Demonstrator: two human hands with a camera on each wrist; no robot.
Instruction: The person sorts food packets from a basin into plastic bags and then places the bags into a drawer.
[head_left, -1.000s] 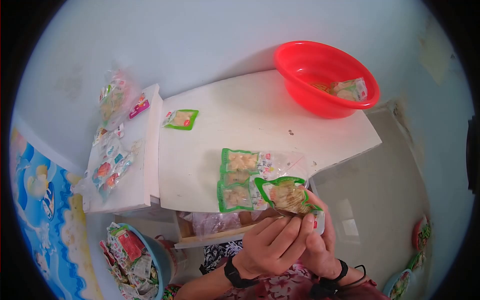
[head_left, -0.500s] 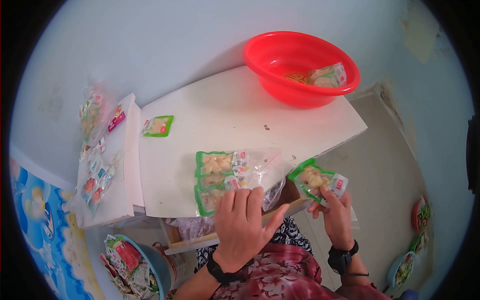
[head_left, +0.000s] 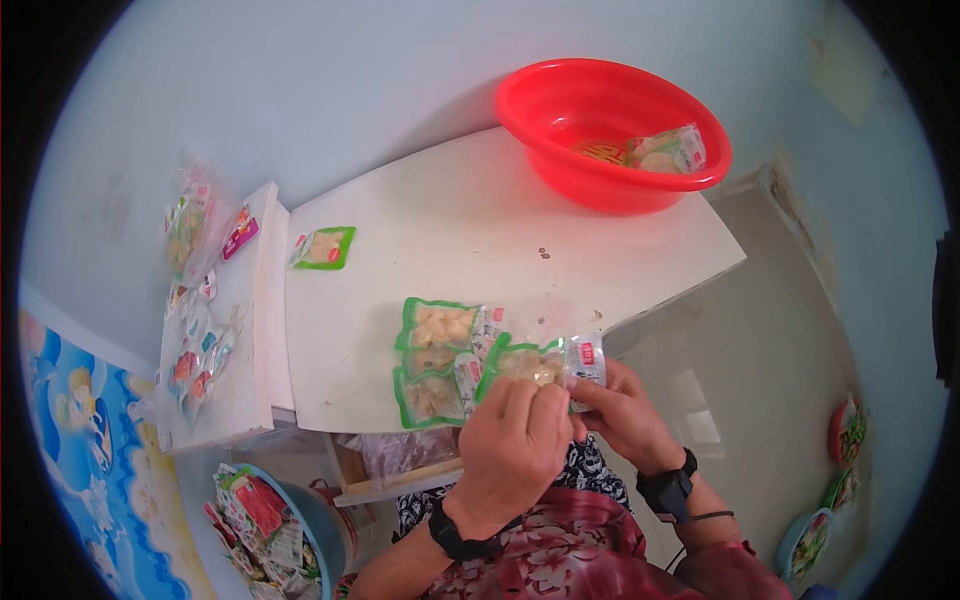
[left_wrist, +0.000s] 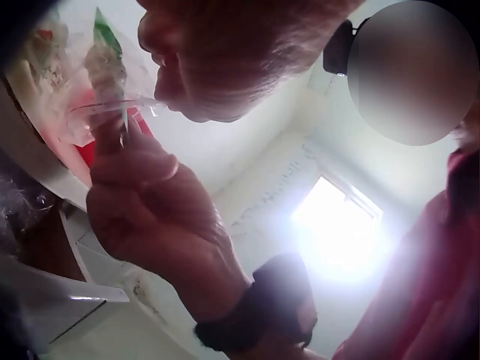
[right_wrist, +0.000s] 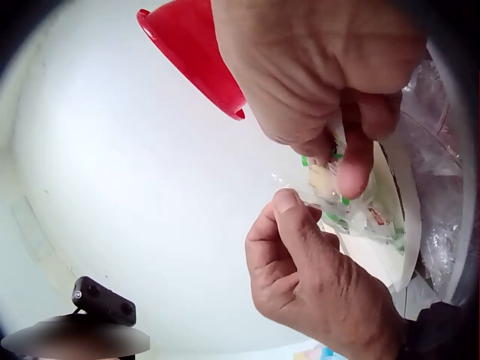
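A green-edged, clear-windowed food packet (head_left: 535,362) with pale pieces inside is held over the front of the white table. My right hand (head_left: 630,415) grips it by its printed white end. Close beside, my left hand (head_left: 518,440) has its fingers curled at the packet's near edge. In the right wrist view, the left hand (right_wrist: 322,277) pinches clear film between thumb and forefinger, next to the right hand (right_wrist: 322,75). Several similar packets (head_left: 435,325) lie on the table just left of the held one, partly covered by it.
A red basin (head_left: 600,180) with a packet (head_left: 665,155) inside stands at the back right of the white table (head_left: 440,220). One packet (head_left: 325,248) lies at the left. Bagged items (head_left: 195,235) sit on a side stand. Below are an open drawer (head_left: 400,485) and a blue bin (head_left: 315,520) full of packets.
Both hands held a packet a second ago, then came apart, the left spread and the right holding a packet at the right. Now they are together again at the packet, nearer the table's middle.
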